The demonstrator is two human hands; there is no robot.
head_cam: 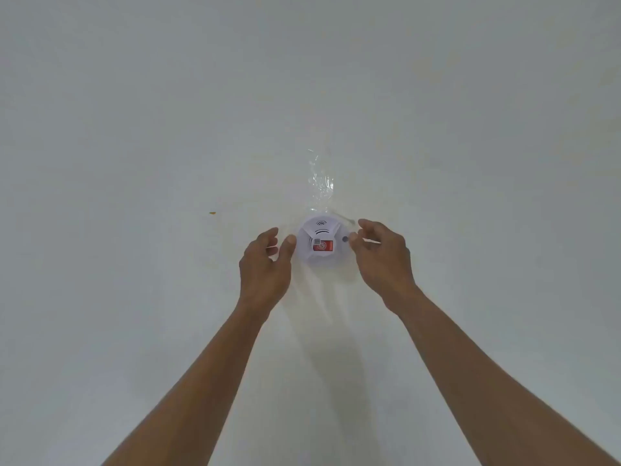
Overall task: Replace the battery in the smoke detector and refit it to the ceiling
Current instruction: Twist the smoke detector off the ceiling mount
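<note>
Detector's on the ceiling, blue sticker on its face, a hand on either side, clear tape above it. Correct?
One thing is wrong: the sticker on the smoke detector is red, not blue, as the head view shows. The rest holds: left hand and right hand flank it, clear tape above.

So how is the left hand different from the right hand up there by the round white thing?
The left hand has its thumb resting on the smoke detector's rim, while the right hand only brings its fingertips near the other side. The left hand's fingers are curled loosely open; the right hand's look pinched together. Both are bare and reach up to the ceiling.
</note>
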